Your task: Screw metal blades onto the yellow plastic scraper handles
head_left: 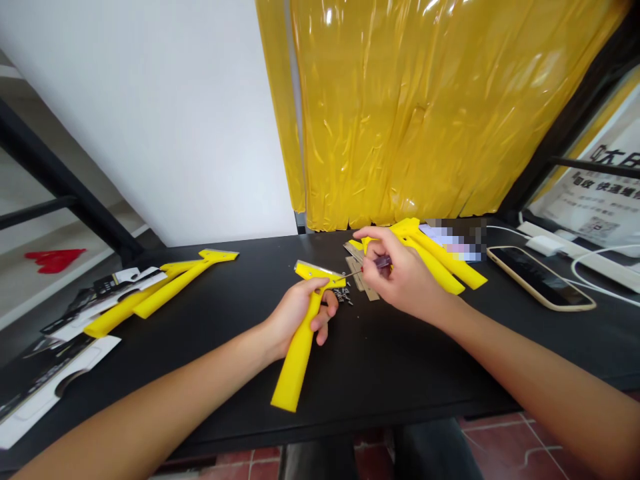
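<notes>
My left hand [295,310] is wrapped round a yellow scraper [299,357], its wide head tilted up and its handle pointing toward me. A metal strip with screws runs along the head. In my right hand [395,270] is a screwdriver [382,262] with a dark translucent handle; its thin shaft reaches to the right end of the scraper's head. Whether the tip sits in a screw is too small to tell. Just behind my left fingers lies a small heap of screws [343,295]. Flat metal plates [369,287] rest beside them, partly hidden by my right hand.
More yellow scrapers [440,267] are piled behind my right hand, and others [173,290] lie at the left on printed cardboard packaging [60,380]. A phone [540,277] and white cables [600,277] occupy the right of the black table [390,373]. Yellow plastic sheeting [400,120] hangs behind.
</notes>
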`<state>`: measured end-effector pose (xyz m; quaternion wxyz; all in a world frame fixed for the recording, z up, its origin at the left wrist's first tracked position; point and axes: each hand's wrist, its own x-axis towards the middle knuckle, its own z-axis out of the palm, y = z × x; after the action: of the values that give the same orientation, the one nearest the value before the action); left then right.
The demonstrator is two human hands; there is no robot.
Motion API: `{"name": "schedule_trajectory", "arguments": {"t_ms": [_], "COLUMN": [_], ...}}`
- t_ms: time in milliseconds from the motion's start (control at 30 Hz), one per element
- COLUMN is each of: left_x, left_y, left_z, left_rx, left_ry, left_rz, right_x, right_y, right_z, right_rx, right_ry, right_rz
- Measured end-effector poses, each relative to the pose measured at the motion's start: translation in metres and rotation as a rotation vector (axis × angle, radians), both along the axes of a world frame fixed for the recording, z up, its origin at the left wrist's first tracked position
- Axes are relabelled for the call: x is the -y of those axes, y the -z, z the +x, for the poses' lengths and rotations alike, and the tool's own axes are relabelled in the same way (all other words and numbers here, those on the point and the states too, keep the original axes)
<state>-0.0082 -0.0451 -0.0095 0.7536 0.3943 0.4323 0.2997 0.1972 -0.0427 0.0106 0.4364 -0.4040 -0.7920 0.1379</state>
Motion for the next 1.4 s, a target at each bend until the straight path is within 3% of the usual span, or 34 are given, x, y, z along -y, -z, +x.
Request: {"name": "schedule_trajectory", "arguments": {"t_ms": [100, 267, 500, 667, 800, 967, 1233, 1400], "left_x": [-0.003, -0.004, 0.001, 0.004, 0.006, 0.006, 0.003, 0.002], "left_y": [0.002, -0.001, -0.008, -0.007, -0.005, -0.006, -0.004, -0.005], "left_z": [-0.003, -0.003, 0.002, 0.005, 0.006, 0.006, 0.004, 0.003], "left_rx": [-0.008, -0.024, -0.038, -0.019, -0.017, -0.031, -0.027, -0.017], "left_ry": [0.040, 0.038, 0.001, -0.016, 0.053, 0.052, 0.057, 0.032], "left_rz": [-0.027, -0.028, -0.048, 0.083, 0.135, 0.148, 0.131, 0.125], "right_x": [0.000, -0.001, -0.001, -0.001, 0.001, -0.002, 0.002, 0.000], "right_y": [0.000, -0.002, -0.004, -0.005, -0.008, -0.008, -0.008, -0.007], "right_z": [0.000, 0.001, 0.000, 0.003, 0.002, 0.004, 0.006, 0.006], "right_rx": [0.046, 0.037, 0.003, -0.043, -0.063, 0.021, 0.063, 0.096], "right_ry": [0.004, 0.031, -0.005, 0.024, 0.027, 0.168, -0.042, 0.043], "right_rz": [0.038, -0.062, -0.038, -0.124, -0.051, -0.028, 0.038, -0.024]}}
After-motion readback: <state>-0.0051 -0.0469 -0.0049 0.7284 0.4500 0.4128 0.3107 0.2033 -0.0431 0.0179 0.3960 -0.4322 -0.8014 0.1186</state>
